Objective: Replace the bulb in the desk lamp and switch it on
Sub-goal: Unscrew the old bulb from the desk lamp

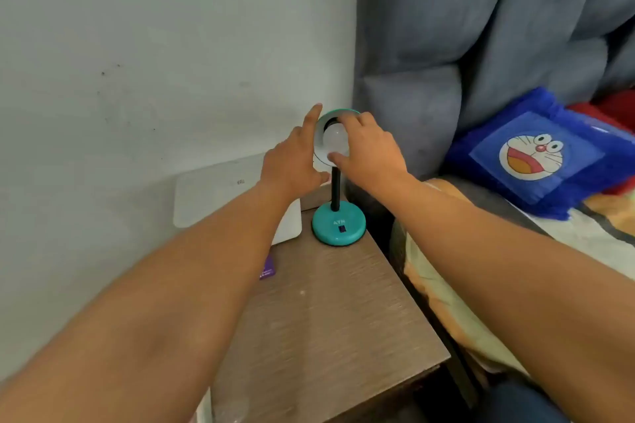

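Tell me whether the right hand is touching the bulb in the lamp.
Touching. The head view shows the right hand wrapped over the white bulb, its thumb and fingers pressed on the glass with no gap between them.

Two bare forearms stretched forward side by side. Left hand (293, 156) opened wide, index finger raised, thumb spread low, palm turned rightward. Right hand (369, 148) curled loosely, fingers bent over above, thumb tucked beneath, knuckles up.

There were two hands, left (292, 161) and right (372, 148), one lamp (338, 227), one bulb (335, 141), one table (326, 319), one cushion (536, 154), one white box (220, 192).
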